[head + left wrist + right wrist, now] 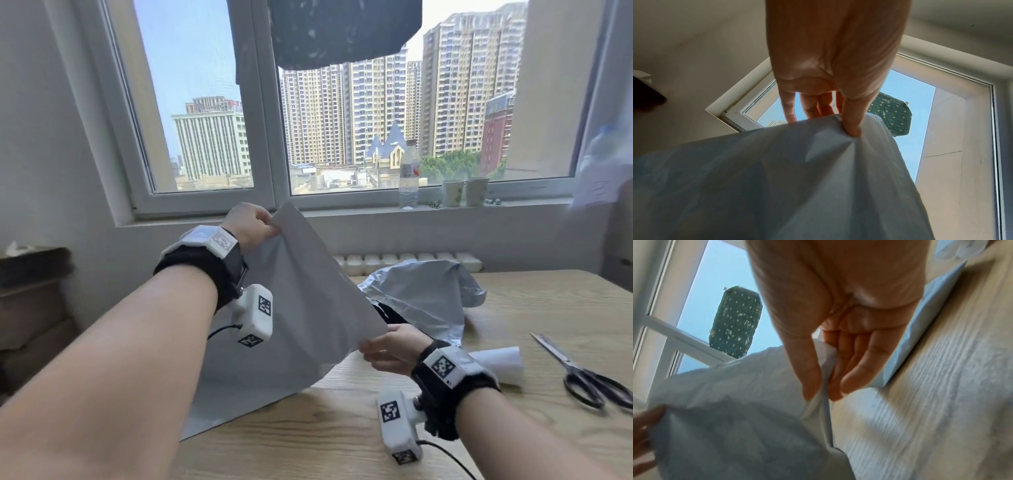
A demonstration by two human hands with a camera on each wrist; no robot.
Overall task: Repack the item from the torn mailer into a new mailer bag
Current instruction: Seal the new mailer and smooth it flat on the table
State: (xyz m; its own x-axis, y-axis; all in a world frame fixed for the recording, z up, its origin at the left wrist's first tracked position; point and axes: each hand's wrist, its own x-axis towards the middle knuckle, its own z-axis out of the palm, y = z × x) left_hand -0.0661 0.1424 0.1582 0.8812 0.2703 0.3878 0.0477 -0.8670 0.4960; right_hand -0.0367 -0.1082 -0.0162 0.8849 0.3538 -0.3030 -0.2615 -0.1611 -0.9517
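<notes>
Above the wooden desk (342,428) I hold the new mailer bag (301,308) up by two corners: my left hand (251,222) pinches its raised top corner between thumb and fingers, and my right hand (390,347) pinches the lower corner nearer me. Its bottom edge rests on the desk. Behind it lies the torn mailer (428,294), crumpled, with something dark showing at its opening. Scissors (582,373) lie to the right.
</notes>
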